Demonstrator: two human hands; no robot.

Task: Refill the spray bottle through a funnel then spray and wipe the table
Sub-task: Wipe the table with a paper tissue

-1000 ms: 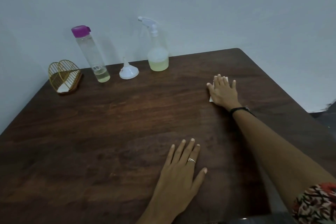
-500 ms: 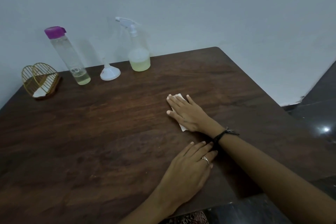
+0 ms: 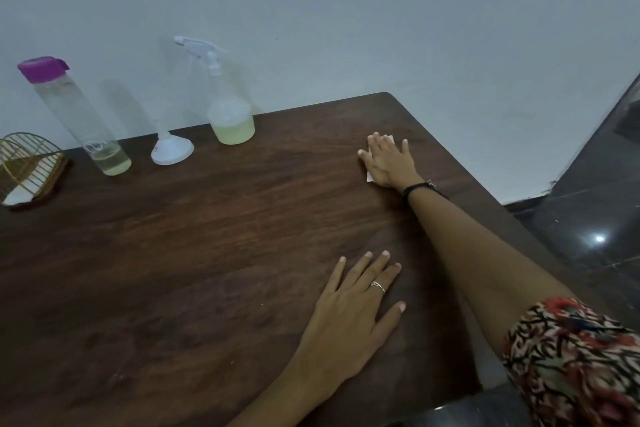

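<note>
My right hand [image 3: 387, 162] lies flat with straight fingers on a white tissue [image 3: 370, 176] far out on the right of the dark wooden table [image 3: 207, 236]; only the tissue's corners show from under it. My left hand [image 3: 353, 315] rests flat on the table near the front edge, holding nothing. At the back by the wall stands the clear spray bottle [image 3: 230, 114] with pale yellow liquid and a white trigger head. A white funnel [image 3: 172, 149] stands upside down to its left. Further left is a tall clear bottle [image 3: 78, 118] with a purple cap and a little liquid.
A gold wire napkin holder [image 3: 26, 168] sits at the table's far left edge. The wall runs right behind the bottles. The table's right edge drops off to a dark glossy floor [image 3: 595, 218].
My right hand has slid the tissue from the table's middle out to the far right, back where it was a second ago. My left hand stayed flat near the front edge.
</note>
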